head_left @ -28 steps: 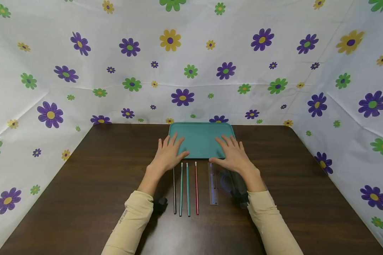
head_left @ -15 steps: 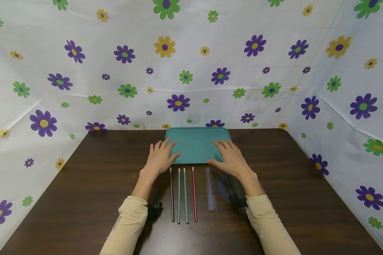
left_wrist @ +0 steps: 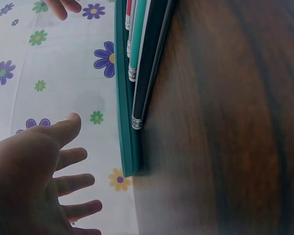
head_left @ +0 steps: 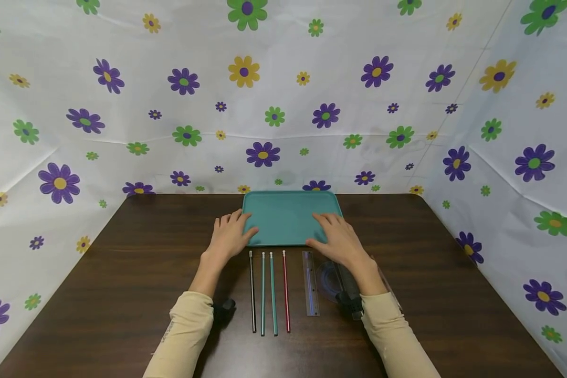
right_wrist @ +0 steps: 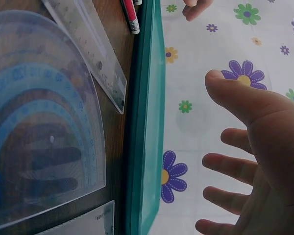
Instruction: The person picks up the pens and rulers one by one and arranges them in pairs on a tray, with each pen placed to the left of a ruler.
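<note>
My left hand [head_left: 227, 236] is held over the near left corner of a teal tray [head_left: 288, 220], fingers spread and nothing in them. My right hand [head_left: 341, 241] is over the near right corner, also with spread fingers and holding nothing. In front of the tray lie a black pencil [head_left: 252, 299], two teal pencils [head_left: 263, 299] and a red pencil [head_left: 286, 299], side by side, eraser ends toward the tray. To their right are a clear ruler [head_left: 310, 283] and a clear protractor [right_wrist: 49, 122] with blue markings, partly covered by my right wrist in the head view.
Another clear, straight-edged piece [right_wrist: 90, 220] lies beside the protractor, mostly out of the right wrist view. The dark wood table [head_left: 137, 273] meets a flower-printed white cloth [head_left: 193, 100] behind the tray and along the sides.
My left hand has moved left, out toward the tray's left edge, and the hands are farther apart. The head view has shifted slightly. The pencils, ruler and tray stay in place.
</note>
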{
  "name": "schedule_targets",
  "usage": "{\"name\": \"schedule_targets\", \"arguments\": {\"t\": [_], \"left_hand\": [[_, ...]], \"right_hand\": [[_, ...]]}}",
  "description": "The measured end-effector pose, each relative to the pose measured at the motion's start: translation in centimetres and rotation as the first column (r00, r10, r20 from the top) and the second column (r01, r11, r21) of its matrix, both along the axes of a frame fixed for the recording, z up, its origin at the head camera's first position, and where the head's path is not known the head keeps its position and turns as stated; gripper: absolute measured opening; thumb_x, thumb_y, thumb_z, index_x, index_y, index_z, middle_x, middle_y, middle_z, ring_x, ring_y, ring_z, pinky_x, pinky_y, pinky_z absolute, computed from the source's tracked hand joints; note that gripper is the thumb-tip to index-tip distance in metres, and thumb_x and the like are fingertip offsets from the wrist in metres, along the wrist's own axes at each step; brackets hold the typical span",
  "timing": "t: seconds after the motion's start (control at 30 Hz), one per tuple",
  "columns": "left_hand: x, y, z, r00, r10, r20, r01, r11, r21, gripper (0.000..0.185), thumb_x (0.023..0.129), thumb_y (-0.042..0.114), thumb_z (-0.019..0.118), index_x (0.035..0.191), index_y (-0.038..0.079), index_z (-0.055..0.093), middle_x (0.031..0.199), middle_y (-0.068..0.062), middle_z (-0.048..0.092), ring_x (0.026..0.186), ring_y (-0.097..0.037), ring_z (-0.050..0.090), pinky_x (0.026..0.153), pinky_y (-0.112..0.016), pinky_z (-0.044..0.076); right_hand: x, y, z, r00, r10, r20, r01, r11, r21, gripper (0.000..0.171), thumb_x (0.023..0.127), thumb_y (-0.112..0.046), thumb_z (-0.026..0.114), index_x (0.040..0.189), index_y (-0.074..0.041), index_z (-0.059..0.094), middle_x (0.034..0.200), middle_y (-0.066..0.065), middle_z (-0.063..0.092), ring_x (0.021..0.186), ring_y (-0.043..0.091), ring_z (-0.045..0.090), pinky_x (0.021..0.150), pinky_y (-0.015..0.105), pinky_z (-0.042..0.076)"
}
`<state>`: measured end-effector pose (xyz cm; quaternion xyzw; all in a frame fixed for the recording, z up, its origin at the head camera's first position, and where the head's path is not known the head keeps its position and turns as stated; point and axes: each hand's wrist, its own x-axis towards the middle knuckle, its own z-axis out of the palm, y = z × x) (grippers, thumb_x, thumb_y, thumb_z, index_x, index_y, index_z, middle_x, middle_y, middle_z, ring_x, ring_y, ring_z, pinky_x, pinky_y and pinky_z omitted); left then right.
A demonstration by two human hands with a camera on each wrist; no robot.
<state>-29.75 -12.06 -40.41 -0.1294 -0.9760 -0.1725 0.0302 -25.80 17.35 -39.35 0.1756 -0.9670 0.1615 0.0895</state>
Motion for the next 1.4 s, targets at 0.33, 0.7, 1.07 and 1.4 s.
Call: {"name": "schedule_targets", "arguments": {"t": [0.33, 0.7, 1.07, 1.4], "left_hand": [[0.3, -0.4, 0.1, 1.000, 0.014, 0.013, -0.014, 1.000, 0.016, 0.061, 0.103, 0.048, 0.048, 0.153, 0.014, 0.040, 0.161, -0.018, 0.029, 0.146, -0.048, 0.026, 0.119, -0.068, 0.012], [0.2, -0.8, -0.3, 0.998, 0.053, 0.037, -0.053, 0.999, 0.004, 0.059, 0.104, 0.045, 0.048, 0.152, 0.013, 0.041, 0.160, -0.020, 0.031, 0.144, -0.050, 0.028, 0.117, -0.070, 0.012], [0.1, -0.8, -0.1, 0.996, 0.080, 0.040, -0.080, 0.997, -0.001, 0.059, 0.103, 0.045, 0.049, 0.151, 0.012, 0.042, 0.159, -0.019, 0.033, 0.143, -0.050, 0.030, 0.117, -0.071, 0.013], [0.2, -1.1, 0.0, 0.992, 0.101, 0.080, -0.100, 0.995, -0.010, 0.059, 0.104, 0.043, 0.049, 0.150, 0.008, 0.043, 0.156, -0.021, 0.037, 0.142, -0.050, 0.031, 0.117, -0.070, 0.014]], "right_hand": [[0.3, -0.6, 0.0, 1.000, 0.016, 0.000, -0.016, 1.000, 0.009, 0.077, 0.093, -0.052, 0.065, 0.154, -0.013, 0.039, 0.150, 0.016, 0.045, 0.140, 0.042, 0.039, 0.111, 0.066, 0.033], [0.5, -2.0, -0.2, 0.999, 0.042, 0.031, -0.043, 0.998, 0.037, 0.075, 0.093, -0.054, 0.062, 0.153, -0.016, 0.040, 0.150, 0.014, 0.047, 0.139, 0.042, 0.041, 0.112, 0.065, 0.031], [0.8, -3.0, -0.3, 0.998, 0.052, 0.031, -0.054, 0.997, 0.055, 0.072, 0.093, -0.052, 0.064, 0.152, -0.016, 0.042, 0.146, 0.013, 0.051, 0.134, 0.041, 0.047, 0.109, 0.066, 0.035], [1.0, -4.1, -0.6, 0.996, 0.086, 0.028, -0.087, 0.994, 0.063, 0.069, 0.094, -0.049, 0.064, 0.150, -0.015, 0.044, 0.142, 0.014, 0.054, 0.129, 0.039, 0.051, 0.104, 0.057, 0.045]]}}
